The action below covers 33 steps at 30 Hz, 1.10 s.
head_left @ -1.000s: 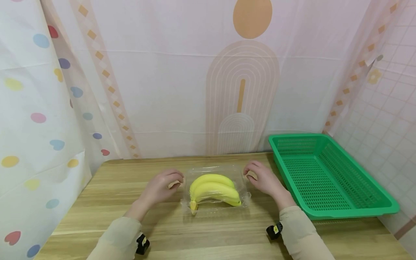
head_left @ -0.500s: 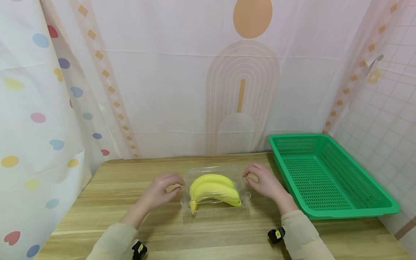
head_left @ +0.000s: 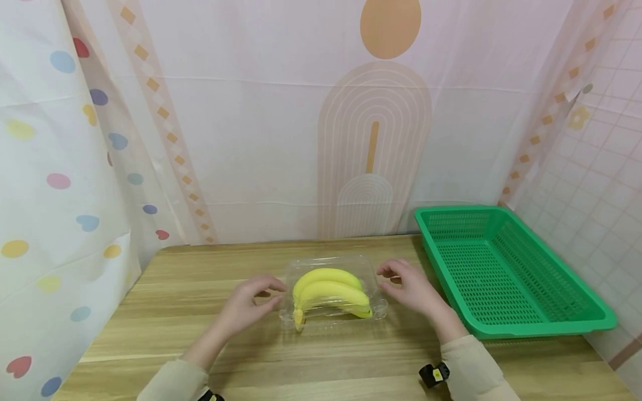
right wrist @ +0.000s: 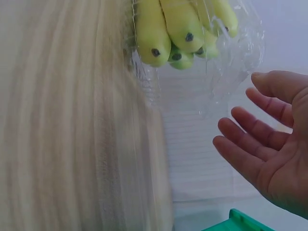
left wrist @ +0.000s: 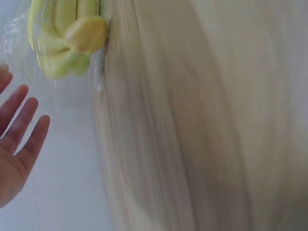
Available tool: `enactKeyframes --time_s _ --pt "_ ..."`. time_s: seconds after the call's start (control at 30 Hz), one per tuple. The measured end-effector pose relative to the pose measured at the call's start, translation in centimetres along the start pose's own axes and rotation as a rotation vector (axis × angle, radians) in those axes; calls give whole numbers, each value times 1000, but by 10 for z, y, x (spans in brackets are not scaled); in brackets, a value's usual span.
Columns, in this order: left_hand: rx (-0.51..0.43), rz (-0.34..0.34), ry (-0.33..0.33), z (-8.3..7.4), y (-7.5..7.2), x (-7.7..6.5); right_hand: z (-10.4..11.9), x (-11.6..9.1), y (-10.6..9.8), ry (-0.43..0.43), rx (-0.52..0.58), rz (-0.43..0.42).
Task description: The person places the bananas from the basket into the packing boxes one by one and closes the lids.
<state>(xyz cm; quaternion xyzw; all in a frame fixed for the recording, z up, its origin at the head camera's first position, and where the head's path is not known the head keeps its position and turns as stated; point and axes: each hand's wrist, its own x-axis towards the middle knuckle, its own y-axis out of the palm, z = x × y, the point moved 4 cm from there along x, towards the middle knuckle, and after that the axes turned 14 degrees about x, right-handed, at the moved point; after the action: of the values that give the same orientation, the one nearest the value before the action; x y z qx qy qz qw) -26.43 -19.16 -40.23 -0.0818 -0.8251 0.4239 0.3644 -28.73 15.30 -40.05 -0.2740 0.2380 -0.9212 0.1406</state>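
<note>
A bunch of yellow bananas (head_left: pixel 331 292) lies inside a clear plastic clamshell box (head_left: pixel 328 262) in the middle of the table. At the box's left side is my left hand (head_left: pixel 251 303), fingers loosely bent and holding nothing. My right hand (head_left: pixel 411 287) is at the opposite side, likewise without anything in its grasp. In the left wrist view the bananas' stem end (left wrist: pixel 86 34) shows through the plastic, beside spread fingers (left wrist: pixel 32 137). Dark banana tips (right wrist: pixel 189 37) face the right wrist camera, with relaxed fingers (right wrist: pixel 248 139) just short of the box.
To the right stands a green slotted plastic basket (head_left: pixel 546 331), close to my right forearm. The wooden table (head_left: pixel 321 367) ends at a patterned cloth backdrop (head_left: pixel 261 139) behind, with more printed cloth (head_left: pixel 55 195) hanging at the left.
Both hands have shifted slightly down and nearer to me, and their fingers have opened a little. The box and bananas stay in place.
</note>
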Motion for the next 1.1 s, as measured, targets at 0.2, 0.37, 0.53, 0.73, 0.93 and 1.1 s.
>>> enactKeyframes --time_s 0.2,0.37,0.53,0.73,0.93,1.1 --pt "-118 26 -214 -3 2 -6 3 -7 0 106 87 -3" --pt "-151 38 -376 -6 3 -11 2 -11 0 188 135 -7" --pt "-274 59 -492 -7 6 -16 -2 -15 0 269 220 -20" --pt "-501 84 -600 -10 11 -21 -3 -23 3 381 451 -2" --pt "-574 85 -681 -13 13 -23 -3 -28 5 457 588 15" --pt "-671 115 -741 -16 16 -27 -4 -32 8 505 676 26"
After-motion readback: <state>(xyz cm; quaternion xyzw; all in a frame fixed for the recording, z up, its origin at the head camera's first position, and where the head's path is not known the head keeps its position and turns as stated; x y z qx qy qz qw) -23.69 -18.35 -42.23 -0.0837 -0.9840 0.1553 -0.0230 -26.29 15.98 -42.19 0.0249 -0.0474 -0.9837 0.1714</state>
